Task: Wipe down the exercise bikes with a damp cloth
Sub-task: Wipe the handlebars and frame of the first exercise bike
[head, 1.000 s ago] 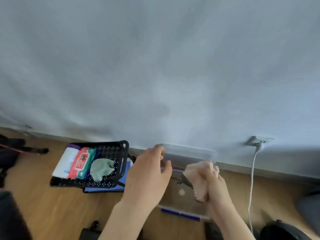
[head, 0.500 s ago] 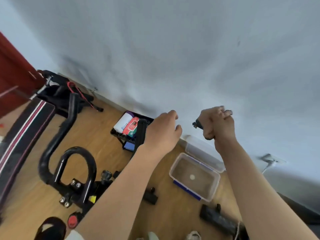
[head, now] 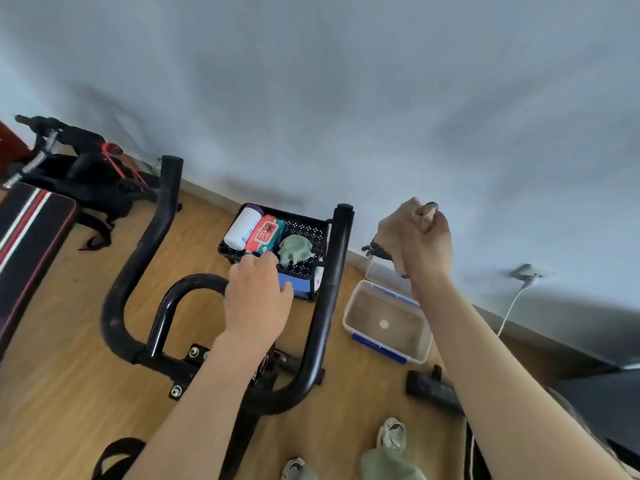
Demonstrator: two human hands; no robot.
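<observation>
The exercise bike's black handlebars rise in front of me, with a left bar and an inner loop. My left hand hovers palm down over the right end of that loop, fingers loosely apart and holding nothing; contact with the bar cannot be told. My right hand is raised to the right of the right bar, clenched in a fist on a wadded cloth. Only a dark patterned corner of the cloth sticks out of the fist.
A black basket on the floor holds a white bottle, a wipes pack and a green rag. A clear tub of water lies right of the bike, its lid behind it. A striped bench stands left; a wall outlet with cable is right.
I have stood up from the tub and the view has swung over the bike. My right hand lifted the cloth from the tub; my left hand moved down over the handlebar loop.
</observation>
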